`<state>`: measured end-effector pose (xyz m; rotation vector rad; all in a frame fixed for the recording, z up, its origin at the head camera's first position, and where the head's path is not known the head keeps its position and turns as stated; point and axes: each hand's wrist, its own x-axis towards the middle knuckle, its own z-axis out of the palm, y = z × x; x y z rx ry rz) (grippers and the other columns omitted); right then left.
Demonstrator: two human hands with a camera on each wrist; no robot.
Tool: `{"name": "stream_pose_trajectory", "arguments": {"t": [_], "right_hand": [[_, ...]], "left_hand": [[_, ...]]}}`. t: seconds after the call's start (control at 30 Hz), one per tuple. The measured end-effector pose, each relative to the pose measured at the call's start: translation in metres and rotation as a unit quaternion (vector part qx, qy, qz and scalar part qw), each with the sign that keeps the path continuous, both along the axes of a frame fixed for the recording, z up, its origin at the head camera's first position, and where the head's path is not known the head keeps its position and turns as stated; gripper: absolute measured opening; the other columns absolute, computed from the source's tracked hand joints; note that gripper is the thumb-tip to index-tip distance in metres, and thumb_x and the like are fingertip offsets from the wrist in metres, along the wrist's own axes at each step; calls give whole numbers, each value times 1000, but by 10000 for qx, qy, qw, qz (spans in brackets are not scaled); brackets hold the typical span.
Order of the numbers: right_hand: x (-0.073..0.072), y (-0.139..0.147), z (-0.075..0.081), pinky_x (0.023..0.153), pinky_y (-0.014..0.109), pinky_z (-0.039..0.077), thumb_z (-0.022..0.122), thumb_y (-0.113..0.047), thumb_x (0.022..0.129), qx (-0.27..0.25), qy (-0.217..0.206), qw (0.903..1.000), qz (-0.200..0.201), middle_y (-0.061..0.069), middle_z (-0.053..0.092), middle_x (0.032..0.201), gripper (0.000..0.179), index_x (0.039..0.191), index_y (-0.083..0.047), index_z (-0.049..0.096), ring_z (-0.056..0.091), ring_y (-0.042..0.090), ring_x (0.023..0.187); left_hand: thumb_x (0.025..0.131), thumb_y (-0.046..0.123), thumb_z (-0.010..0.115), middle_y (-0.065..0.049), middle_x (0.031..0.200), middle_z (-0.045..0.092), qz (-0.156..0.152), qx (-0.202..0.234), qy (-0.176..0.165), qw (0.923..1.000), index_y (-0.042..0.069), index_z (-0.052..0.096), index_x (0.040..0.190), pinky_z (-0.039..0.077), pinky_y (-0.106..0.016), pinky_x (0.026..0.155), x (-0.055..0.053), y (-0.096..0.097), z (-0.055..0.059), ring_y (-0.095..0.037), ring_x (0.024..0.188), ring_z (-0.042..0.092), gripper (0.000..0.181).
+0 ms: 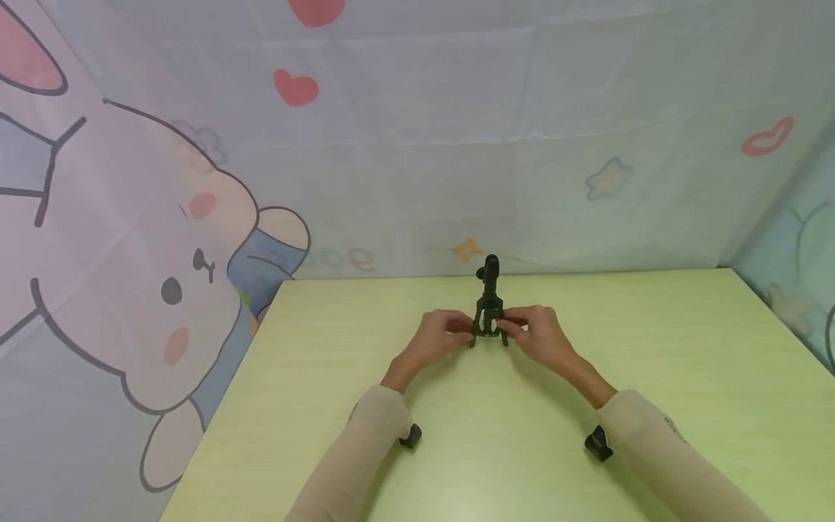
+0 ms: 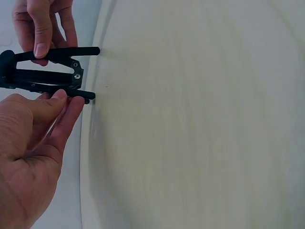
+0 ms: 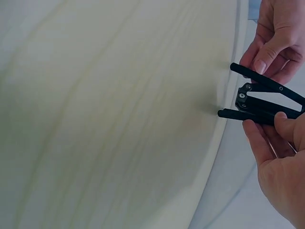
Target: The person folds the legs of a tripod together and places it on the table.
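A small black tripod (image 1: 491, 286) stands upright near the back of the table, legs partly spread and its head at the top. My left hand (image 1: 438, 338) pinches the left leg between thumb and fingers. On the other side, my right hand (image 1: 538, 335) pinches the right leg. In the left wrist view the tripod's centre column (image 2: 43, 76) and its hinged brace (image 2: 76, 76) show between the two legs. The right wrist view shows both leg tips (image 3: 224, 113) reaching past the fingers, close over the tabletop. The third leg is mostly hidden.
The pale yellow-green tabletop (image 1: 496, 449) spreads around the hands. A cloth backdrop (image 1: 417, 159) with a cartoon rabbit, hearts and stars hangs right behind its back edge. Black wrist devices (image 1: 411, 436) sit under both sleeves. A dark cable (image 1: 831, 341) shows at the far right.
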<state>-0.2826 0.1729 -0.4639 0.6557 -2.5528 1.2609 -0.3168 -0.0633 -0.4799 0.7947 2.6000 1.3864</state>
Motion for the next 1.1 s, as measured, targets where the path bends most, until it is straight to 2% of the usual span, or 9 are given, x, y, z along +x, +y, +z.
{"name": "stream_pose_trajectory", "arguments": {"t": [0.23, 0.53, 0.77, 0.93, 1.1], "right_hand": [[1, -1, -2, 64, 31, 55, 71, -4, 98, -100, -60, 9999, -22, 16, 78, 100, 14, 107, 3, 79, 76, 32, 89], [0, 0, 1, 57, 27, 47, 71, -4, 99, -88, -70, 9999, 47, 18, 77, 102, 14, 108, 2, 80, 75, 26, 81], [-1, 2, 2, 53, 26, 44, 71, -2, 98, -216, -221, 9994, 148, 20, 76, 105, 16, 111, 2, 79, 75, 29, 82], [-1, 4, 0, 52, 25, 42, 70, -2, 99, -308, -312, 9988, 198, 21, 76, 106, 16, 112, 3, 79, 75, 29, 82], [0, 7, 0, 52, 25, 41, 70, -3, 99, -310, -365, 9988, 140, 21, 76, 106, 16, 111, 2, 79, 75, 29, 84]], "left_hand": [[96, 5, 75, -8, 109, 78, -61, -136, 332, 9993, 2, 78, 114, 57, -31, 91, -1, 6, -4, -21, 99, 75, 19], [96, 4, 75, -7, 109, 78, -98, -235, 491, 9985, 3, 78, 114, 56, -29, 91, -5, 7, -6, -21, 100, 75, 18], [94, 3, 77, -8, 106, 78, -399, -331, 579, 9970, 2, 78, 112, 54, -30, 96, -8, 8, -2, -20, 102, 75, 19], [94, 2, 76, -12, 108, 77, -636, -355, 470, 9962, 0, 77, 114, 57, -24, 87, -7, 10, -1, -25, 99, 76, 21], [96, 3, 74, -13, 107, 76, -547, -346, 257, 9976, -1, 75, 115, 57, -22, 81, -1, 13, 0, -25, 95, 76, 20]]}}
